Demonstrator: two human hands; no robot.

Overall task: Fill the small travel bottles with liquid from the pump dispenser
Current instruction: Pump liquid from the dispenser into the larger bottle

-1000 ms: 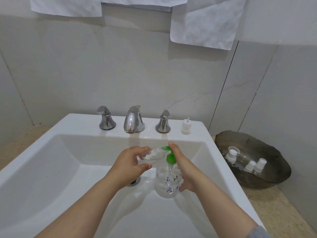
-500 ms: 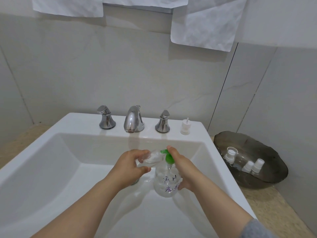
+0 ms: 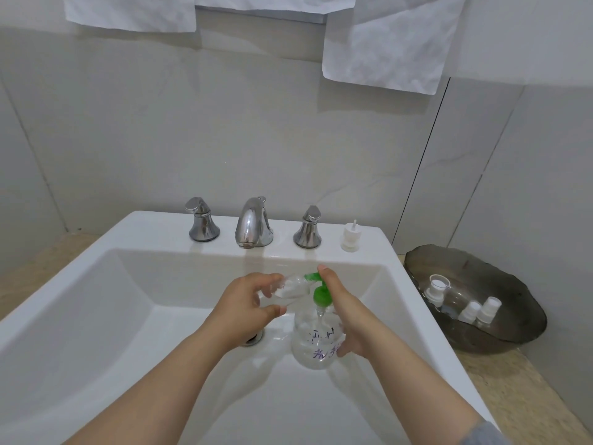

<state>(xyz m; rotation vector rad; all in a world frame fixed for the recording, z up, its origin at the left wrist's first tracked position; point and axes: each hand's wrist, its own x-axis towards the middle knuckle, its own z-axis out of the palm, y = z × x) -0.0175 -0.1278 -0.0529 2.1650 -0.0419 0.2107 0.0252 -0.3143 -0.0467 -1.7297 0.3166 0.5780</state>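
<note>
Chrome faucet (image 3: 253, 224) on sink (image 3: 154, 229) ledge, towels (image 3: 385, 49) above

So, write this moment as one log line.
left hand: holds small bottle | right hand: grips dispenser, finger on pump | over sink

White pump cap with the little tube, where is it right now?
In the head view, the white pump cap stands on the sink's back ledge, right of centre, just right of the right tap handle.
</note>
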